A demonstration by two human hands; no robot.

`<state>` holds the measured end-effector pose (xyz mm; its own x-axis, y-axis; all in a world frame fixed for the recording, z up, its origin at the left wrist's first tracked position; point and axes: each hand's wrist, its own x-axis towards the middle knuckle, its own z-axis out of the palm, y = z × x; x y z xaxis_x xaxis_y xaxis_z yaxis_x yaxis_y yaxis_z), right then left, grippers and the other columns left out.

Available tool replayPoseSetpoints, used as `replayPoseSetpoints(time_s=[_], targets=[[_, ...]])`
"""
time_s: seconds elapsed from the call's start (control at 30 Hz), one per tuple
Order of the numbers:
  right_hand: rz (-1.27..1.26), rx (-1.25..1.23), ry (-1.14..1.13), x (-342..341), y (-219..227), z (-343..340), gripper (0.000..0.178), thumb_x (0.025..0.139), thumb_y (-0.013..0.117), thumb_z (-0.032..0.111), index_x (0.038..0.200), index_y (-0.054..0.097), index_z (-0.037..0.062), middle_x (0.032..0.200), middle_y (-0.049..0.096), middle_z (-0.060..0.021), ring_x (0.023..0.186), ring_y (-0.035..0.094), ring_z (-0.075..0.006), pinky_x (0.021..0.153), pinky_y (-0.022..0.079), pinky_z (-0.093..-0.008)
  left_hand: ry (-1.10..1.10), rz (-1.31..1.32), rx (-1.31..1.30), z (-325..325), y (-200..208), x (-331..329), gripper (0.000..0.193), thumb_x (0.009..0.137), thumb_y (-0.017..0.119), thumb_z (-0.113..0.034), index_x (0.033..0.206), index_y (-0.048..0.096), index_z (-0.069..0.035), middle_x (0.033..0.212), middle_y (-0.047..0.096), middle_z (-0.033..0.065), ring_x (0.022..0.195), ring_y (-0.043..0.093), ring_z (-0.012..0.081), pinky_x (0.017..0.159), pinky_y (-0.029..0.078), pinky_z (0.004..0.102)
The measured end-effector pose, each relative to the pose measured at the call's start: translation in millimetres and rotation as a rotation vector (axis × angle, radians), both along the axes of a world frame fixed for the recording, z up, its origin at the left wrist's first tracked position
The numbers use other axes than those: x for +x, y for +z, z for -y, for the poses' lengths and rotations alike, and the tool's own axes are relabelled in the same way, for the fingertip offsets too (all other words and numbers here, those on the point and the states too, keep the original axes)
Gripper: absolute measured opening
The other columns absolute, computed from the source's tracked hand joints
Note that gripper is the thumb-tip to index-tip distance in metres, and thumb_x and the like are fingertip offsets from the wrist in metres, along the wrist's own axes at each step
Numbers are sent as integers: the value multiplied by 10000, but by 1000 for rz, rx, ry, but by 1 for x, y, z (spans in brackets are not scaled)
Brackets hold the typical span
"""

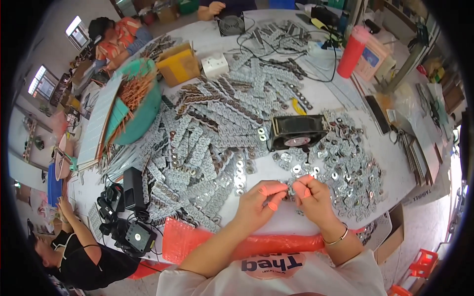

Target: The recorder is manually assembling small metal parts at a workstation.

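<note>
My left hand (257, 203) and my right hand (314, 198) meet over the near side of the white table, with salmon-pink covers on several fingertips. Both are closed in a pinch, tip to tip. A small greyish bit shows between them, too small to name. Just beyond my right hand spreads a heap of small loose metal pieces (353, 182). Left of my left hand lies a large pile of flat silvery strips (197, 148) with rows of round shapes. A black box fan (298, 132) stands on the table beyond my hands.
Red bubble wrap (187, 241) lies along the near edge. Black adapters and cables (126, 212) sit at left, by a green basin (145, 111) holding brownish strips. A yellow box (178, 64) and a red bottle (353, 52) stand farther back. Other people (81, 251) work around the table.
</note>
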<state>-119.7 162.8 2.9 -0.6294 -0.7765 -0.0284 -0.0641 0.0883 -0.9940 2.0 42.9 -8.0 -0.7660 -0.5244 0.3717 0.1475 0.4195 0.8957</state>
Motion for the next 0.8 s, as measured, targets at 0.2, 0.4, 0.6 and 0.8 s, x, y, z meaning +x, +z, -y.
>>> replayPoseSetpoints(time_s=[0.2, 0.4, 0.6, 0.8], targets=[[110, -2, -77, -12, 13, 5, 175, 918, 583, 166, 793, 554, 46, 543, 516, 13, 429, 419, -43, 397, 323, -199, -25, 5, 21, 2, 1, -4, 197, 815, 661, 28, 1001, 627, -23, 983, 633, 109, 873, 639, 176, 749, 538, 267], [55, 188, 49, -20, 18, 3, 178, 888, 624, 188, 834, 651, 21, 607, 589, -5, 536, 499, -48, 487, 395, -214, 3, -117, 120, 11, -1, -8, 206, 824, 644, 11, 1026, 623, -27, 992, 627, 109, 824, 636, 183, 694, 530, 270], [-220, 203, 35, -23, 13, 7, 145, 869, 633, 153, 868, 678, 16, 626, 608, -28, 547, 513, -62, 500, 415, -233, -60, 96, -29, 14, -4, -10, 219, 832, 642, 18, 1043, 611, -30, 994, 622, 112, 874, 654, 185, 762, 547, 279], [-91, 199, 47, -20, 15, 3, 137, 857, 653, 138, 874, 712, 15, 634, 623, -24, 563, 529, -60, 506, 413, -223, -127, 50, 346, 14, -1, -5, 185, 880, 606, -23, 1063, 591, -2, 1015, 625, 105, 911, 658, 203, 789, 554, 303]])
